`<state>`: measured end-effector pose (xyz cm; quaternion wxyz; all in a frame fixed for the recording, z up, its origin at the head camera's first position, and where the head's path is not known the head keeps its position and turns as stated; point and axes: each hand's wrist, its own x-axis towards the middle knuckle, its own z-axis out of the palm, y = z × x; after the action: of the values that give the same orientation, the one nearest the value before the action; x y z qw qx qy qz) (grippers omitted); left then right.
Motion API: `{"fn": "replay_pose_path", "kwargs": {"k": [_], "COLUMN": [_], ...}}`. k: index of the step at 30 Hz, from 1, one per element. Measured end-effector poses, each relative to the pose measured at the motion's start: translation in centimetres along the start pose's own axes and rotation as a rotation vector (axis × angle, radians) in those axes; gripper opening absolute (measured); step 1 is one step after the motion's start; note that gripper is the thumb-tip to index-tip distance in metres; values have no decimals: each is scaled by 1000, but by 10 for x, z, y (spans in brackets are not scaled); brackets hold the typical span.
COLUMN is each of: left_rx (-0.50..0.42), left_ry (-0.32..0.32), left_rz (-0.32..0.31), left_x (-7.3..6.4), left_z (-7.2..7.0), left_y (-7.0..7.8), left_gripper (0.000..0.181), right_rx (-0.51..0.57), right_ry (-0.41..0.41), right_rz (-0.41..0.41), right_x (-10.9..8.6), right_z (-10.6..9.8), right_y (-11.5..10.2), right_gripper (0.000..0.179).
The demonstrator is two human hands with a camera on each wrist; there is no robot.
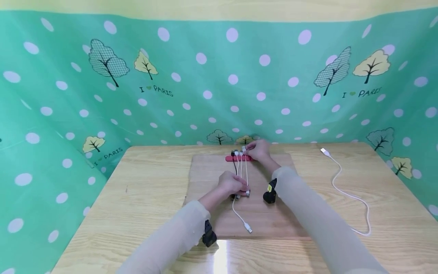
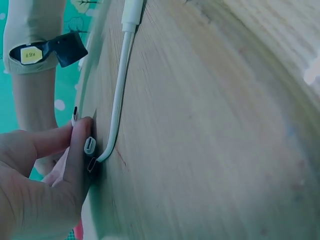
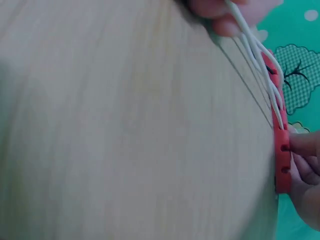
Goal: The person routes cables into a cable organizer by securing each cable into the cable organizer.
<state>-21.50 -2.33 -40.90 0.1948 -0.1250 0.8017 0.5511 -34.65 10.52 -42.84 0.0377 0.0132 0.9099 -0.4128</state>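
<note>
My left hand (image 1: 232, 183) pinches the lower ends of a white cable (image 1: 246, 171) between thumb and fingers, above the board. Small plugs (image 2: 90, 145) stick out beside its fingertips in the left wrist view. At the board's far edge lies a red cable holder (image 1: 228, 158) with notches, and one black cable (image 1: 234, 163) and several white ones run through it towards my left hand. My right hand (image 1: 259, 149) grips a white cable's USB plug (image 1: 244, 149) behind the holder; in the right wrist view its fingers (image 3: 302, 145) are right at the red strip.
A brown board (image 1: 205, 171) lies on the wooden table (image 1: 147, 190). Near the board's front a loose white plug (image 1: 248, 227) trails from under my left hand. Another white cable (image 1: 352, 196) curves across the table on the right. A green dotted curtain (image 1: 205, 76) hangs behind.
</note>
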Motion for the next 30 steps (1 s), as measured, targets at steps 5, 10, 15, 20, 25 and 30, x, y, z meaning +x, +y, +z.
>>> {"fn": "replay_pose_path", "kwargs": {"k": [5,10,15,20,25,30], "left_rx": [-15,15,62,110,108,126], "left_ry": [-16,-18,-28,-12,-36,-48], "left_rz": [20,59,90,120,95,98], "left_x": [-6,-9,-13,-16,-20,-24], "left_z": [3,2,0,-2,-3,-6], "left_y": [-1,0,2,3,2,2], "left_gripper": [9,6,6,9,10,9], "right_rx": [73,134,178,232,266,380], "right_ry": [2,11,-13,-45,-69,-76], "right_rz": [61,99,112,86,104,166], "right_x": [-5,-7,-7,-10,-13,-18], "right_z": [-3,-4,-4,-7,-17,-28], "right_y": [0,-4,-4,-2,2,4], "right_gripper": [27,36,39,41,43,44]}}
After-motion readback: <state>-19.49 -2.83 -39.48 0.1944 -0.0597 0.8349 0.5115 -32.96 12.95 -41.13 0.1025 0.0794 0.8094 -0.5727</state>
